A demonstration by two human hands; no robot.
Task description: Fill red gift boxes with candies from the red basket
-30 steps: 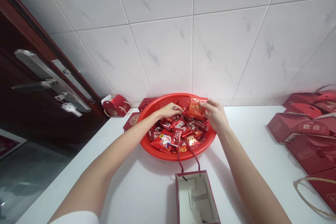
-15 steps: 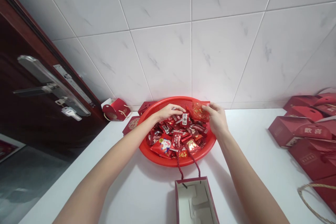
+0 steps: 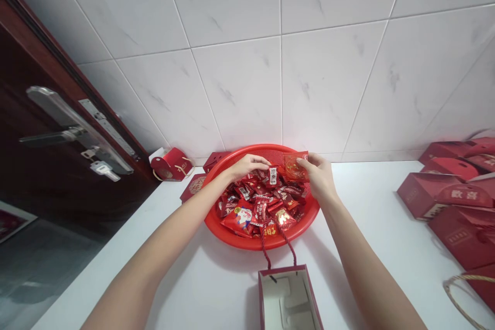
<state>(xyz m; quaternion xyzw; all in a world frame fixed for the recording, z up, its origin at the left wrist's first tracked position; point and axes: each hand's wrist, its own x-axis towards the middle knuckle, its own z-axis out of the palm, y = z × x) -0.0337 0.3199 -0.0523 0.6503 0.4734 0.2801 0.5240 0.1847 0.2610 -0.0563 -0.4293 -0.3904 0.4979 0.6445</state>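
The right hand (image 3: 320, 179) has its thumb and fingers closed on the right-hand edge of a flat red packet (image 3: 292, 167) with gold print, so that grip is tight on it. The packet is held up over the back right part of a red basket (image 3: 232, 240), just in front of its far rim. The left hand (image 3: 247, 166) reaches over the basket from the left, fingers bent and pointing right, its fingertips right at the top of a candy (image 3: 274, 177) with a white label. The thumb is hidden, so I cannot tell whether that grip is closed on the candy or only touching it.

The basket stands on a white table (image 3: 189, 294), near the tiled wall (image 3: 240, 93), and is heaped with wrapped sweets (image 3: 259, 206), mostly red. Near its front left lies a larger pouch (image 3: 238, 219) with a white and blue figure.

In front of the basket is an open bag (image 3: 269, 301), white inside, cut off by the lower edge of the view. Its twisted red cord (image 3: 266, 257) reaches over the basket's front rim. A small red box (image 3: 194, 185) sits just left of the basket, and another box (image 3: 176, 164) with a string handle is farther left, near the door (image 3: 23, 180). More red boxes (image 3: 429, 193) crowd the table's right end, well apart from the basket.
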